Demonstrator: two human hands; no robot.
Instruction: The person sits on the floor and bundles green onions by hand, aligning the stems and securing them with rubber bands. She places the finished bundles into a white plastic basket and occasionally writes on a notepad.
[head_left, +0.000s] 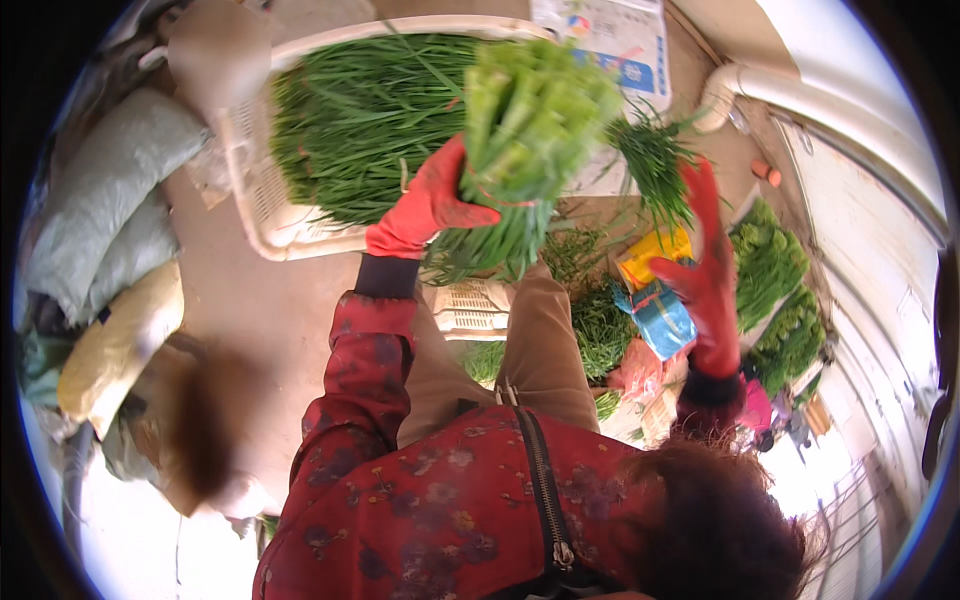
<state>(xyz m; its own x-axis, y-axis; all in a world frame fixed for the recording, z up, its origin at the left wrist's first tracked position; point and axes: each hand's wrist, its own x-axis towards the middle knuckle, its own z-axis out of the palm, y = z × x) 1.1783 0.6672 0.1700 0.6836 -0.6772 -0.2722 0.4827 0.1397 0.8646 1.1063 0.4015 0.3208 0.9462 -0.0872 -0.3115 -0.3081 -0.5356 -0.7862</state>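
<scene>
My left hand (424, 202), in a red glove, grips a banded bunch of leafy greens (544, 112) that look like Chinese chives. The pale stem ends point up and away, with dark leaves hanging towards me. My right hand (709, 277), also gloved in red, is raised with its fingers apart and nothing seen in it. Beside its fingertips is a small bundle of dark green leaves (656, 165); whether they touch cannot be told. More long green leaves (375, 120) fill the cream plastic basket (281, 246) behind my left hand, with red bands showing among them.
A printed sack (630, 56) lies beyond the held bunch. Loose greens (600, 330), a blue package (664, 319) and a pink plastic bag (641, 367) are at lower right. Stacked green bunches (769, 255) line the right wall near a white pipe (720, 94). Filled sacks (112, 187) lie left.
</scene>
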